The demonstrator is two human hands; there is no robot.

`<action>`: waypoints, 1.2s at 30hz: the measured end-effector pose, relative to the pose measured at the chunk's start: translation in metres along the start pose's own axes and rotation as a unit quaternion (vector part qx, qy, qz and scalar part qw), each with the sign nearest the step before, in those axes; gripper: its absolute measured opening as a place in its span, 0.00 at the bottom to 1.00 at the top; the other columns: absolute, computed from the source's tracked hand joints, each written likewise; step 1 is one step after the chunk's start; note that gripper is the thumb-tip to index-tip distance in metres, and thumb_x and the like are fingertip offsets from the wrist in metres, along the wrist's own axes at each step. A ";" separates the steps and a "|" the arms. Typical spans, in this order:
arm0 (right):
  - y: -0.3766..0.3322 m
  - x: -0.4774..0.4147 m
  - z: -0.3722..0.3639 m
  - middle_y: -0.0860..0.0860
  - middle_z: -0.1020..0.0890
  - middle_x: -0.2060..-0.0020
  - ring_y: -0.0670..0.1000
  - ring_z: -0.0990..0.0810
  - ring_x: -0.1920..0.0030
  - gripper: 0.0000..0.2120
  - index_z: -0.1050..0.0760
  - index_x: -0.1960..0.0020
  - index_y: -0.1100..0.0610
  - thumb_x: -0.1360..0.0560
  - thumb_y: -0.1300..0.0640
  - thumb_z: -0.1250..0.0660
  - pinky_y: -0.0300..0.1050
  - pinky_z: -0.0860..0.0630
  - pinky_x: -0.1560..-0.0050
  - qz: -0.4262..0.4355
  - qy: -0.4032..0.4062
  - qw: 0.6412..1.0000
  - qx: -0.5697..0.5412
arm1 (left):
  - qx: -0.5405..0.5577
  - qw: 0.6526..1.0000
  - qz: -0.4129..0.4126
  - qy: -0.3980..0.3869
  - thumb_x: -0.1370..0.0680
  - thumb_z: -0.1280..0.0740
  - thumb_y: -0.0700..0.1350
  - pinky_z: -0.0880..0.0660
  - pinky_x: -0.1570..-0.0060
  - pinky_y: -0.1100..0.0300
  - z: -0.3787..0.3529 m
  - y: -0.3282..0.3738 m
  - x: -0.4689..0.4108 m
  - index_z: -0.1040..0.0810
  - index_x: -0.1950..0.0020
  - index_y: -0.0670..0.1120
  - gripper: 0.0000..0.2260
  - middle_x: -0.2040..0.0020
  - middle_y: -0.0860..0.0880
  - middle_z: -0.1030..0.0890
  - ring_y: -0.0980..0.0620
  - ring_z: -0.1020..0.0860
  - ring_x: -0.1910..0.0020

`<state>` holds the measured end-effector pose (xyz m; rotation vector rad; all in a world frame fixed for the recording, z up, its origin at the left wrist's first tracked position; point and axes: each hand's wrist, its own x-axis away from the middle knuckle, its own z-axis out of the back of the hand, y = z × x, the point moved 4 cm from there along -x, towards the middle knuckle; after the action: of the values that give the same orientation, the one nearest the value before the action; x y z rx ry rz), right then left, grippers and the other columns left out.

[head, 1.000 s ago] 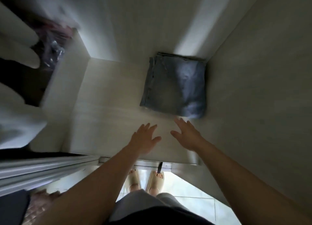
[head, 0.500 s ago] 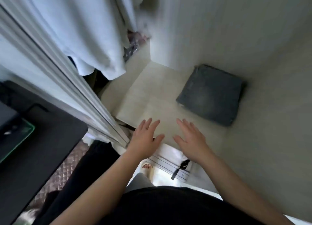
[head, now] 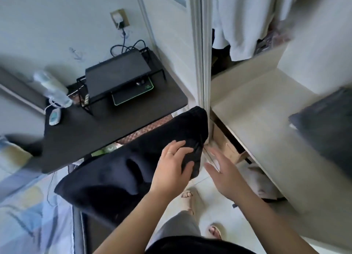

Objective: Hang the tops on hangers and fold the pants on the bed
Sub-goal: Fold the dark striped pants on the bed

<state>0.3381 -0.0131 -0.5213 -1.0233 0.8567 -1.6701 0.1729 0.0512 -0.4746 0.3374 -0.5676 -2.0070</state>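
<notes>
1. Black pants [head: 133, 168]: folded, held up between bed [head: 24, 206] and wardrobe; left hand [head: 174, 166] grips one end.
2. Right hand [head: 222, 173]: fingers spread, empty, just beside.
3. Step, judged: stowing. Next: carry onto shelf [head: 257, 120] beside folded jeans [head: 327, 124].

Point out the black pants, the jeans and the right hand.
black pants [head: 122, 170]: head view, middle of the folded cloth.
jeans [head: 323, 128]: head view, top face of the folded stack.
right hand [head: 223, 171]: head view, middle of the back of the hand.
</notes>
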 end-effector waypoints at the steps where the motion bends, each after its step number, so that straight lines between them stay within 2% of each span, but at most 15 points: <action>1: -0.006 -0.002 -0.010 0.37 0.34 0.25 0.40 0.37 0.26 0.25 0.40 0.21 0.43 0.17 0.47 0.39 0.39 0.39 0.28 0.008 -0.015 1.000 0.005 | -0.014 0.999 0.016 0.028 0.19 0.32 0.49 0.43 0.25 0.57 0.010 -0.008 0.006 0.23 0.32 0.53 0.16 0.26 0.54 0.29 0.52 0.41 0.22; 4: -0.027 -0.005 -0.038 0.37 0.34 0.26 0.38 0.37 0.28 0.27 0.41 0.21 0.42 0.17 0.47 0.38 0.36 0.39 0.33 0.023 -0.051 0.998 0.022 | -0.059 0.991 0.079 0.088 0.21 0.30 0.48 0.40 0.24 0.44 0.037 -0.034 0.032 0.23 0.33 0.54 0.17 0.26 0.53 0.29 0.48 0.39 0.22; 7: -0.054 -0.009 -0.065 0.39 0.34 0.25 0.41 0.37 0.25 0.29 0.42 0.21 0.42 0.18 0.48 0.36 0.40 0.37 0.30 0.059 -0.089 0.994 0.027 | -0.091 0.975 0.138 0.150 0.23 0.29 0.48 0.43 0.24 0.43 0.062 -0.065 0.059 0.26 0.30 0.56 0.21 0.23 0.53 0.33 0.47 0.41 0.21; 9: -0.071 -0.012 -0.078 0.40 0.35 0.24 0.41 0.38 0.26 0.30 0.42 0.21 0.44 0.19 0.50 0.34 0.40 0.37 0.29 0.093 -0.086 0.991 0.047 | -0.085 0.958 0.205 0.180 0.23 0.29 0.49 0.43 0.25 0.43 0.078 -0.092 0.076 0.29 0.28 0.55 0.24 0.23 0.53 0.35 0.47 0.42 0.22; 12: -0.100 -0.016 -0.092 0.48 0.35 0.23 0.51 0.40 0.22 0.30 0.37 0.21 0.48 0.21 0.53 0.31 0.53 0.37 0.24 0.170 -0.032 0.977 0.121 | -0.084 0.936 0.288 0.184 0.21 0.33 0.55 0.44 0.25 0.43 0.097 -0.132 0.094 0.33 0.26 0.56 0.24 0.22 0.54 0.36 0.47 0.42 0.22; 15: -0.129 -0.021 -0.112 0.51 0.37 0.21 0.58 0.44 0.20 0.28 0.33 0.23 0.47 0.22 0.52 0.31 0.62 0.43 0.24 0.230 -0.003 0.949 0.215 | -0.067 0.914 0.348 0.197 0.20 0.38 0.60 0.45 0.24 0.42 0.115 -0.169 0.108 0.32 0.26 0.55 0.23 0.22 0.54 0.35 0.47 0.43 0.22; 19: -0.158 -0.031 -0.154 0.42 0.37 0.22 0.49 0.49 0.19 0.25 0.35 0.24 0.41 0.20 0.48 0.35 0.61 0.59 0.22 0.239 -0.057 0.938 0.246 | -0.023 0.893 0.412 0.178 0.19 0.41 0.64 0.39 0.27 0.41 0.135 -0.219 0.115 0.33 0.25 0.53 0.27 0.24 0.48 0.31 0.42 0.36 0.25; 22: -0.176 -0.041 -0.187 0.40 0.34 0.25 0.47 0.46 0.20 0.23 0.33 0.25 0.40 0.19 0.45 0.37 0.61 0.63 0.23 0.241 -0.061 0.926 0.285 | 0.004 0.888 0.445 0.112 0.21 0.43 0.68 0.32 0.34 0.43 0.146 -0.248 0.112 0.27 0.30 0.51 0.28 0.35 0.46 0.23 0.40 0.29 0.32; 24: -0.186 -0.047 -0.206 0.39 0.29 0.28 0.46 0.39 0.23 0.20 0.30 0.28 0.40 0.20 0.42 0.38 0.62 0.60 0.22 0.237 -0.061 0.916 0.317 | 0.039 0.901 0.425 0.074 0.21 0.42 0.68 0.27 0.40 0.47 0.153 -0.260 0.105 0.22 0.40 0.51 0.23 0.48 0.50 0.20 0.43 0.23 0.42; 26: -0.193 -0.054 -0.221 0.38 0.25 0.31 0.46 0.34 0.26 0.19 0.28 0.30 0.39 0.20 0.39 0.39 0.61 0.56 0.23 0.231 -0.063 0.903 0.357 | 0.117 0.920 0.371 0.053 0.20 0.37 0.61 0.24 0.45 0.51 0.160 -0.264 0.093 0.20 0.46 0.51 0.15 0.55 0.53 0.20 0.47 0.21 0.50; 29: -0.197 -0.059 -0.233 0.38 0.24 0.33 0.48 0.32 0.29 0.20 0.27 0.32 0.38 0.22 0.35 0.40 0.58 0.50 0.25 0.210 -0.051 0.891 0.400 | 0.146 0.942 0.299 0.038 0.19 0.33 0.51 0.26 0.55 0.55 0.171 -0.261 0.079 0.21 0.54 0.52 0.06 0.60 0.54 0.21 0.49 0.22 0.55; 32: -0.198 -0.059 -0.238 0.39 0.23 0.33 0.49 0.31 0.29 0.22 0.28 0.32 0.37 0.23 0.33 0.40 0.57 0.49 0.26 0.195 -0.044 0.892 0.406 | 0.164 0.955 0.239 0.068 0.19 0.32 0.48 0.27 0.58 0.56 0.181 -0.254 0.078 0.23 0.56 0.52 0.06 0.61 0.54 0.20 0.50 0.22 0.58; 36: -0.208 -0.059 -0.234 0.40 0.29 0.29 0.48 0.35 0.26 0.32 0.37 0.25 0.39 0.26 0.35 0.34 0.59 0.49 0.25 0.174 -0.036 0.917 0.357 | 0.277 0.942 0.150 0.111 0.18 0.34 0.46 0.24 0.55 0.53 0.193 -0.242 0.088 0.24 0.57 0.53 0.08 0.62 0.54 0.19 0.54 0.22 0.61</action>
<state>0.0598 0.1219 -0.4446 -0.3894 0.2938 -1.4457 -0.1386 0.1206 -0.4367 0.7593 -0.9743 -1.4647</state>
